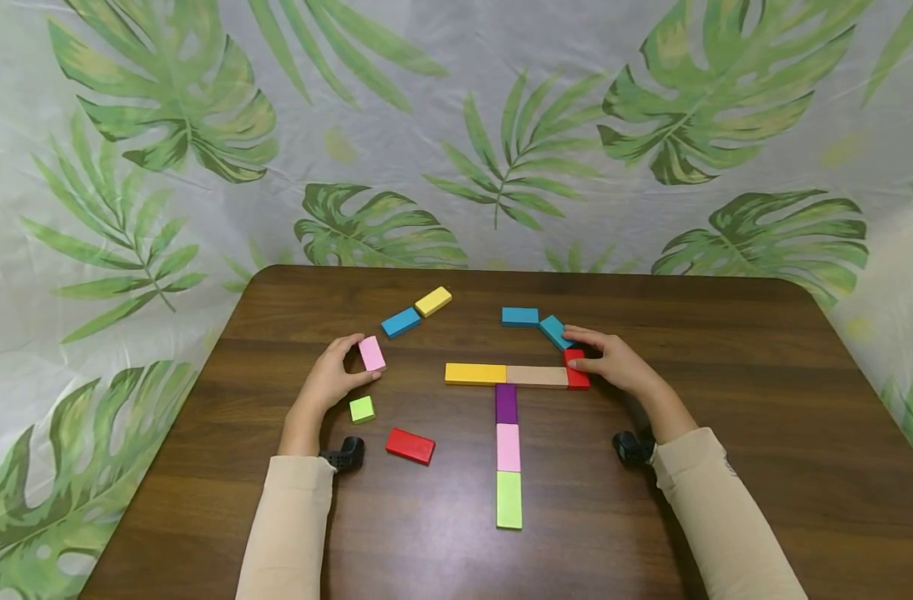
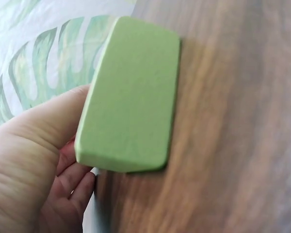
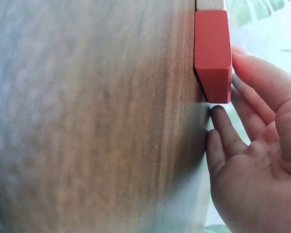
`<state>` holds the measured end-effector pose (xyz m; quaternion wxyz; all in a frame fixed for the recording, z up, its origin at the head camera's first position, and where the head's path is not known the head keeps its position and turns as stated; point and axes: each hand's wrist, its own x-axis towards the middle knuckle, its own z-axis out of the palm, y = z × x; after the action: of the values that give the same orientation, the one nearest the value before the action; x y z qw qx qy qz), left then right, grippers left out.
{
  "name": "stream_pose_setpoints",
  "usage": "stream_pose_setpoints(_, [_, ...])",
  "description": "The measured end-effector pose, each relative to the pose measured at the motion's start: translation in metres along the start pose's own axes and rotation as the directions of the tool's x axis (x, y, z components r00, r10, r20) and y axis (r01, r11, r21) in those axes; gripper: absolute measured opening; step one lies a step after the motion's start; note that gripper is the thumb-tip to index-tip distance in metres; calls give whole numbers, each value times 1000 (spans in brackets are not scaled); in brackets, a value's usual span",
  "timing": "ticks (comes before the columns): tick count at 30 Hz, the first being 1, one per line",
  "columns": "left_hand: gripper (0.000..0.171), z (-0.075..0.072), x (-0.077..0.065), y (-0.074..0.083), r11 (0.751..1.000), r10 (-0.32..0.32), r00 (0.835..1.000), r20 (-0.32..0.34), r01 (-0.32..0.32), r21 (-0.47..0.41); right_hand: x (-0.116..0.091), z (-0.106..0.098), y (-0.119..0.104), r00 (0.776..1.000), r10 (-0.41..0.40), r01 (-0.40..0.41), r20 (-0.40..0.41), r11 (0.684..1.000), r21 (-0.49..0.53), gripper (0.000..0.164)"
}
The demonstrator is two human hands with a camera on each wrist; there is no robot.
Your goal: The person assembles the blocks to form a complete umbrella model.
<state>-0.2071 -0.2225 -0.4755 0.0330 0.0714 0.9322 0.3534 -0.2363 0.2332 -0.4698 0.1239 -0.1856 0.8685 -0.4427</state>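
My left hand (image 1: 327, 377) holds a pink block (image 1: 372, 354) by its two ends, index finger at the far end and thumb at the near end. In the left wrist view a small green block (image 2: 131, 97) stands in front of the thumb and hides the pink one. My right hand (image 1: 614, 362) lays its thumb on a red block (image 1: 577, 377) at the right end of a row. Its index fingertip reaches the corner of a tilted blue block (image 1: 554, 331). The right wrist view shows the red block (image 3: 212, 41) beside the thumb, other fingers loosely extended.
The row continues left with a beige block (image 1: 537, 377) and an orange-yellow block (image 1: 474, 373). Below it a purple (image 1: 506, 404), a pink (image 1: 509, 447) and a green block (image 1: 509, 500) form a column. Blue (image 1: 519, 317), (image 1: 401, 322), yellow (image 1: 433, 302) and red (image 1: 410, 447) blocks lie around.
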Motion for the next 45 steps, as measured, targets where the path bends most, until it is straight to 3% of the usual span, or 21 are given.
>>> stream_pose_setpoints(14, [67, -9, -6, 14, 998, 53, 995, -80, -55, -22, 0, 0, 0, 1000, -9, 9, 7, 1000, 9, 53])
stream_pose_setpoints(21, [67, -13, -8, 33, 993, 114, 988, -103, -116, -17, -9, -2, -31, 1000, 14, -15, 11, 999, 45, 49])
stream_pose_setpoints(26, [68, -12, -10, 47, 985, 169, 979, -119, -170, -2, -12, -2, -37, 1000, 16, -16, 7, 999, 40, 48])
stream_pose_setpoints(40, [68, 1, -18, 84, 951, 307, 947, -95, -310, -21, -10, -1, -35, 999, 32, -32, 4, 998, 53, 49])
stream_pose_setpoints(45, [68, 10, -17, 90, 943, 328, 943, -57, -330, -37, -10, -2, -34, 1000, 29, -30, 3, 998, 49, 49])
